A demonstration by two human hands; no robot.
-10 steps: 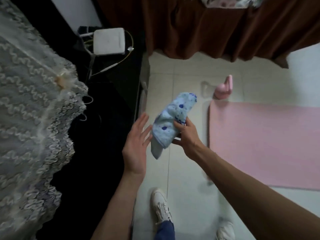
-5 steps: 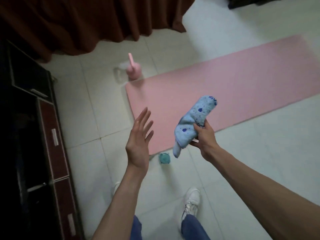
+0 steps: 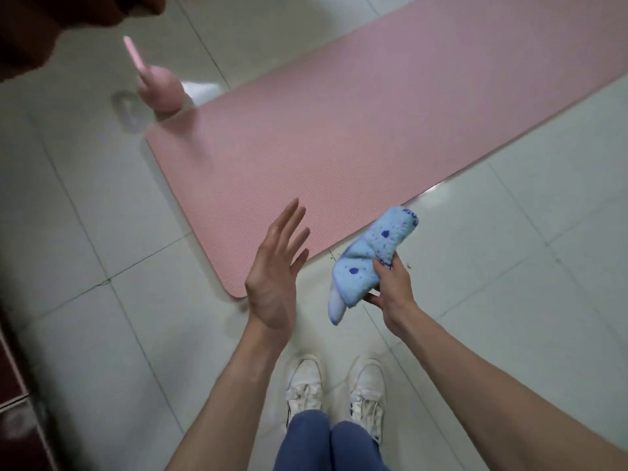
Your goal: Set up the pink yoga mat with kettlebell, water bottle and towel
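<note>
Your pink yoga mat [image 3: 339, 147] lies unrolled with the kettlebell [image 3: 159, 91] at its 10 o'clock corner, your right hand [image 3: 390, 287] has its fingers clamped on the towel [image 3: 370, 263], which is not yet placed, your left hand [image 3: 275, 270] has its fingers apart, and I see no water bottle.

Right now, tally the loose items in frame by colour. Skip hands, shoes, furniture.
Pink: 2, the yoga mat and the kettlebell on the floor at its corner.
Light blue: 1, the towel, gripped by the right hand; the left hand holds nothing.
Total: 3. No water bottle can be made out in this frame.
</note>
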